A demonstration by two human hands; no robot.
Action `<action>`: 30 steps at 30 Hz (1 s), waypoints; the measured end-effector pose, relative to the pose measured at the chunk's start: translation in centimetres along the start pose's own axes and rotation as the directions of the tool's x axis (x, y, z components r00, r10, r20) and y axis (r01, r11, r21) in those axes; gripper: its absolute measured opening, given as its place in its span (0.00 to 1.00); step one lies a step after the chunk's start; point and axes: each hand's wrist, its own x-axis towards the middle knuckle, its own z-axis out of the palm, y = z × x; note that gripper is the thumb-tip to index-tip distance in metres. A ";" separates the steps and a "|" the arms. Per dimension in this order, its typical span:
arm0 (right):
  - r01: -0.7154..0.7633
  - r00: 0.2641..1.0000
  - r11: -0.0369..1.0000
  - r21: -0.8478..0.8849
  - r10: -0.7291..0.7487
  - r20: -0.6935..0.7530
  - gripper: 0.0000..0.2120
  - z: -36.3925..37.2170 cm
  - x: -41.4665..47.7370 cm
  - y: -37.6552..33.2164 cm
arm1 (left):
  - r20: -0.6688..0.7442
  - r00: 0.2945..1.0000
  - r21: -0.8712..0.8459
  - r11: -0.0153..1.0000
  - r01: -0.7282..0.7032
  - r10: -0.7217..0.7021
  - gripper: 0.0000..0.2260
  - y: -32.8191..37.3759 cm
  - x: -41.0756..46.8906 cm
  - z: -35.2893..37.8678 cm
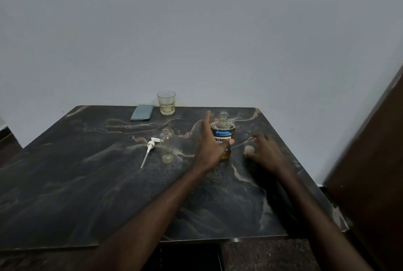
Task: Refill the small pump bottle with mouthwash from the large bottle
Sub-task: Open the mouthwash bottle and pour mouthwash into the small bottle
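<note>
The left hand [210,147] half-gripped the uncapped, upright large bottle [222,137], the open right hand [265,150] hovered empty by its cap [249,150], and the small bottle [167,146] stood upright just left, nearer the left hand.

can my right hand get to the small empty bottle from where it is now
Probably not directly. The right hand sits by the cap, and the large bottle with the left hand around it stands between it and the small bottle.

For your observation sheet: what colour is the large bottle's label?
Blue with white lettering, on the large bottle; head view.
</note>
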 end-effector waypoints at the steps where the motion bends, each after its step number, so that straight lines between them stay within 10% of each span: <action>1: 0.015 0.999 1.000 0.006 -0.015 -0.050 0.33 -0.2 -0.1 -0.5 | -0.011 1.000 0.036 0.999 -0.020 0.020 0.50 0.1 -0.2 -0.2; 4: 0.138 0.953 0.968 0.212 -0.071 -0.293 0.34 -1.1 -0.6 -2.7 | -0.074 0.977 0.172 0.968 -0.183 0.198 0.49 1.4 -1.4 -1.6; 8: 0.277 0.959 0.762 0.585 -0.180 -0.219 0.36 -1.8 -1.0 -5.9 | -0.287 0.845 0.349 0.871 -0.345 0.450 0.39 2.8 -4.0 -5.8; 16: 0.257 0.957 0.745 0.616 -0.283 -0.057 0.47 1.7 -0.2 -6.4 | -0.350 0.926 0.510 0.800 0.316 -0.143 0.40 -1.8 -3.7 -14.3; 30: 0.356 0.932 0.736 0.576 -0.326 -0.159 0.40 2.7 1.1 -7.7 | -0.173 0.984 0.385 0.915 0.118 -0.054 0.23 -2.2 -2.5 -11.0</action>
